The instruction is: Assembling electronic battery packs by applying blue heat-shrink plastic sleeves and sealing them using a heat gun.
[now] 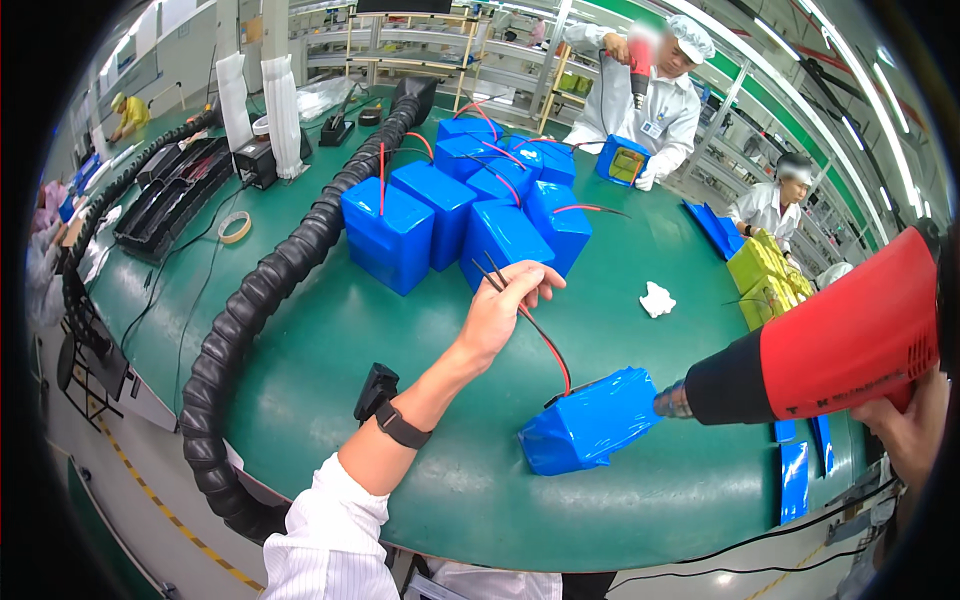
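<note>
Just beyond the left hand's fingers [530, 285], wrapped blue packs [470, 215] crowd together (wires up); bare green table [330, 340] lies leftward.

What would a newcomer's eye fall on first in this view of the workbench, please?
First the big red and black heat gun at the right, gripped by the right hand, its nozzle aimed at a blue wrapped pack lying on the green table. The left hand pinches that pack's red and black wires at the centre. Behind it stands a cluster of blue packs.
</note>
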The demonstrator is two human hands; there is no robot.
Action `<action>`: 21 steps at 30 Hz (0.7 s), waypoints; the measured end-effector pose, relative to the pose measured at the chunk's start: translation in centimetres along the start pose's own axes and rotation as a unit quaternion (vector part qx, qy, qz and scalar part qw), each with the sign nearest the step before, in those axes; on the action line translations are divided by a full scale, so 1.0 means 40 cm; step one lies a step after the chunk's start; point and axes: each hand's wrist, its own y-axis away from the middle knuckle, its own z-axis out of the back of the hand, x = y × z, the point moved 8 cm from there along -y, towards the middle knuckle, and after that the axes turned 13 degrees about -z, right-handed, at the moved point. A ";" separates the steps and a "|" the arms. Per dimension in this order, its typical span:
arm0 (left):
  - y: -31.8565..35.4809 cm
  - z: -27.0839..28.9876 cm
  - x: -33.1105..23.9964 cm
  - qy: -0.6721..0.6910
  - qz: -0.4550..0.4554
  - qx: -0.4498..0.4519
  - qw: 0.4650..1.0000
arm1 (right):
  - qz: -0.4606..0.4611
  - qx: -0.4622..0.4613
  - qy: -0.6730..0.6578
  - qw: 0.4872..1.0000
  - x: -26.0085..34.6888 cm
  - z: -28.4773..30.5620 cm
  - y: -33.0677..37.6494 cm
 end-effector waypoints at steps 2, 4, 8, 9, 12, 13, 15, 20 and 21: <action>0.001 0.005 0.006 0.000 0.002 -0.003 1.000 | -0.001 -0.016 0.022 1.000 -0.014 -0.007 0.007; 0.002 0.009 0.010 0.002 -0.001 -0.001 1.000 | -0.127 -0.088 -0.114 0.981 -0.135 -0.013 0.007; 0.000 0.007 0.005 -0.003 -0.002 0.003 1.000 | -0.114 -0.073 -0.093 0.986 -0.108 -0.028 -0.011; 0.002 0.006 0.005 0.000 -0.002 0.005 1.000 | -0.116 -0.075 -0.092 0.986 -0.097 -0.035 -0.012; 0.002 0.006 0.009 0.002 0.002 0.005 1.000 | -0.004 -0.151 -0.084 0.985 -0.055 -0.046 -0.007; 0.000 0.006 0.011 0.000 0.004 0.006 1.000 | -0.006 -0.153 -0.083 0.985 -0.060 -0.041 -0.009; 0.001 0.010 0.007 -0.002 0.007 0.008 1.000 | 0.031 -0.170 0.134 0.976 -0.031 -0.037 -0.026; 0.000 0.012 0.008 0.001 0.002 0.007 1.000 | 0.045 -0.198 0.015 0.979 0.017 -0.043 -0.029; 0.000 0.011 0.007 0.000 0.003 0.008 1.000 | -0.038 -0.102 -0.044 0.993 0.011 -0.050 -0.053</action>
